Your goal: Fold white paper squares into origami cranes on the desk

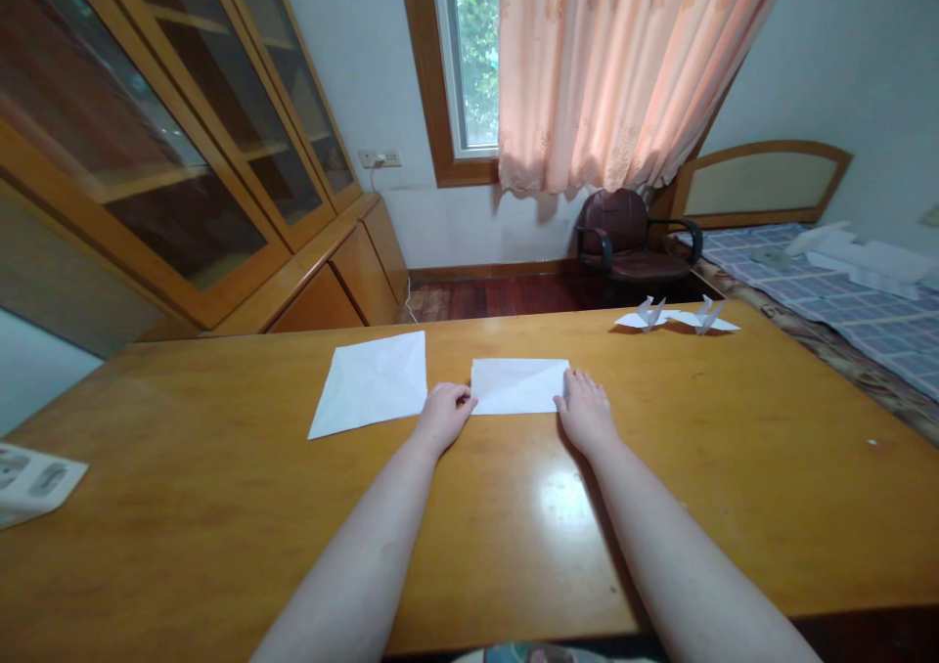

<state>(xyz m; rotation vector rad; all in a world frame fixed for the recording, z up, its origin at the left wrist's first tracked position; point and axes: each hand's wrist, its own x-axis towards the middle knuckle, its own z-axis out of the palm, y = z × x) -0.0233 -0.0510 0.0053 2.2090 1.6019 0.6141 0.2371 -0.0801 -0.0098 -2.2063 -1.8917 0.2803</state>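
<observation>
A white sheet folded in half (pixel 519 385) lies flat on the wooden table (pixel 220 507) in front of me. My left hand (pixel 443 415) is curled at the sheet's near left corner, thumb and fingers pinching its edge. My right hand (pixel 585 408) rests flat at the sheet's right edge with its fingers stretched out and fingertips on the paper. A second, unfolded white sheet (pixel 373 383) with crease lines lies just left of my left hand.
Two folded paper cranes (pixel 676 318) stand at the table's far right edge. A white object (pixel 33 480) lies at the left edge. Beyond the table are a wooden glass-door cabinet (pixel 183 154), a dark office chair (pixel 629 238), a curtained window and a bed (pixel 843 291).
</observation>
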